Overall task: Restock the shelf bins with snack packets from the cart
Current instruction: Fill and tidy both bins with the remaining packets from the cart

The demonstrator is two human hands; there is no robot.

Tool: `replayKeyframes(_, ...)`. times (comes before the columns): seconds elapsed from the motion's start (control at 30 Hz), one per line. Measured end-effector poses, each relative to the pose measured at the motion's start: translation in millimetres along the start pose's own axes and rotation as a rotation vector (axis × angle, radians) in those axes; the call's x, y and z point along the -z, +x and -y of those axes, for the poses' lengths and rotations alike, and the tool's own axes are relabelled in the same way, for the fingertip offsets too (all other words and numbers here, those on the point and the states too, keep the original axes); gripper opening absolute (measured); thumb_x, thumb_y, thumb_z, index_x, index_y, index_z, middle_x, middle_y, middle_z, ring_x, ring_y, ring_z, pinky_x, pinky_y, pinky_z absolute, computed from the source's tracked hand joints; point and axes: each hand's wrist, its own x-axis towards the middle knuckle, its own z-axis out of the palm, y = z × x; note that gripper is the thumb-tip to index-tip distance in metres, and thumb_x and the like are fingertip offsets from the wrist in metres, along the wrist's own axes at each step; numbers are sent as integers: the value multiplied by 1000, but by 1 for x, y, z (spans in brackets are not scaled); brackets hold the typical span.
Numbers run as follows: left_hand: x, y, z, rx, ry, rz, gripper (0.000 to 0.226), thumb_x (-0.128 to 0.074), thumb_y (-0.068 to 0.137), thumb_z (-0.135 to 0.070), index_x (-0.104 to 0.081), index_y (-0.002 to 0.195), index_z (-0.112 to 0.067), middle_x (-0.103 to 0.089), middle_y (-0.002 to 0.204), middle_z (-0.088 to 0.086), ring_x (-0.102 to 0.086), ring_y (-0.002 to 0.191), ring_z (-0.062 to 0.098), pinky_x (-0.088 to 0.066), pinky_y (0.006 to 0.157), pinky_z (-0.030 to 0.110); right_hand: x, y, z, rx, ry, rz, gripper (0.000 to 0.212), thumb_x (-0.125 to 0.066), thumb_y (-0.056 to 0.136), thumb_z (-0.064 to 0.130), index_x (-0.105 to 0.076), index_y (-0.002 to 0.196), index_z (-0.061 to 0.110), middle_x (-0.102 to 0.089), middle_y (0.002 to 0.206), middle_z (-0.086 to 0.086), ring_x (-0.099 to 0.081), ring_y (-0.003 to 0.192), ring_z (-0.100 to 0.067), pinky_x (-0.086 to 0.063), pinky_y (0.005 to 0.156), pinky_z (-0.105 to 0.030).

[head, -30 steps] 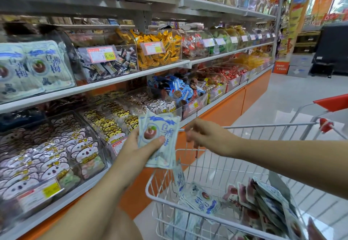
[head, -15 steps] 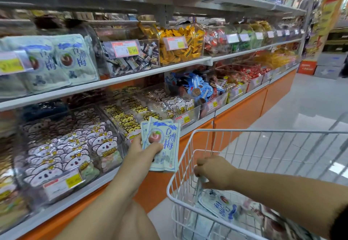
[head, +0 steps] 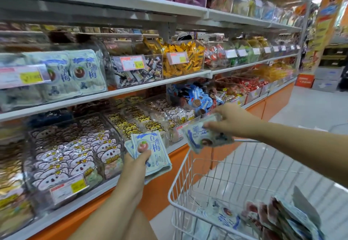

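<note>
My left hand [head: 136, 164] grips a small stack of pale blue plum snack packets [head: 153, 153] in front of the lower shelf. My right hand [head: 231, 120] pinches another pale blue packet [head: 202, 136] in the air above the cart's front rim, right of the stack. The white wire cart [head: 180, 179] stands at the lower right with more blue and red packets [head: 276, 219] lying inside. On the middle shelf at the left, a clear bin [head: 75, 74] holds the same blue packets.
Shelves of clear snack bins run along the left: bear-print packets [head: 71, 157], yellow candies [head: 180, 59], black-wrapped sweets [head: 137, 70] with a price tag. The orange shelf base [head: 254, 111] borders a pale tiled aisle floor [head: 305, 111] at the right.
My right hand dipped into the cart, took hold of a blue packet and rose with it above the cart rim. My left hand kept its stack, staying near the lower shelf.
</note>
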Motion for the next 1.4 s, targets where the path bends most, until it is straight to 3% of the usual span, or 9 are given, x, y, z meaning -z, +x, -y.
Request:
replayKeyframes(0.17, -8, -13, 0, 62, -220, -45, 56, -71, 87, -19, -51, 138, -10, -69, 122, 18, -72, 100, 36, -59, 80, 53, -29, -20, 58, -165, 867, -46, 17, -71, 92, 23, -64, 82, 11, -65, 65, 1, -57, 51, -8, -45, 51, -25)
replayKeyframes(0.27, -9, -24, -7, 79, -317, 29, 63, -69, 84, -43, -53, 138, -14, -69, 121, 20, -70, 103, 42, -60, 73, 55, -66, -29, 83, -321, 1088, 78, 16, -70, 93, 16, -57, 87, 9, -66, 73, -10, -58, 53, -14, -42, 45, -22)
replayKeyframes(0.37, -4, -27, -11, 75, -290, 78, 84, -68, 78, -69, -53, 141, -15, -68, 126, 17, -68, 111, 38, -52, 95, 60, -86, -30, 94, -359, 1177, 69, 23, -72, 91, 17, -52, 85, 10, -63, 70, -12, -54, 56, -19, -38, 45, -22)
replayKeyframes(0.67, 13, -15, 5, -152, -17, 38, 96, -90, 51, -55, -49, 134, -28, -72, 120, 1, -72, 104, 25, -55, 94, 52, -92, -27, 46, -156, 584, 89, 37, -53, 101, 42, -62, 88, 8, -74, 85, -1, -60, 60, -12, -45, 54, -19)
replayKeyframes(0.77, 13, -13, 10, -199, 49, -3, 102, -86, 53, -60, -43, 140, -28, -65, 132, -1, -66, 114, 25, -51, 102, 51, -125, -24, -13, -51, 42, 397, 21, -62, 95, 39, -63, 103, 20, -70, 99, -2, -65, 88, -20, -51, 75, -33)
replayKeyframes(0.83, 10, -12, 13, -215, 59, -14, 111, -86, 62, -62, -30, 152, -27, -50, 146, -4, -54, 129, 25, -41, 110, 46, -153, -30, -39, -92, -142, 649, 50, -68, 93, 35, -52, 135, 15, -64, 125, -9, -61, 110, -28, -48, 91, -35)
replayKeyframes(0.97, 10, -5, 20, -187, 74, 15, 82, -78, 83, -39, -33, 149, -21, -52, 136, -6, -55, 117, 18, -43, 102, 37, -199, -39, -52, -241, -230, 872, 94, -68, 92, 42, -12, 157, 4, -53, 141, -19, -55, 121, -29, -46, 95, -36)
replayKeyframes(1.2, 12, 0, 17, -194, 114, -6, 71, -86, 76, -40, -48, 135, -30, -71, 118, -5, -71, 104, 20, -54, 96, 48, -227, -57, -54, -303, -350, 880, 69, -54, 98, 33, -33, 148, -8, -22, 159, -25, -50, 119, -37, -45, 92, -41)
replayKeyframes(1.4, 15, -5, 12, -164, 110, -32, 81, -88, 67, -49, -48, 135, -30, -70, 120, -4, -70, 105, 21, -55, 95, 51, -215, -48, -60, -287, -204, 837, 119, -80, 72, 50, -8, 155, 6, -59, 131, -14, -56, 105, -30, -48, 90, -38)
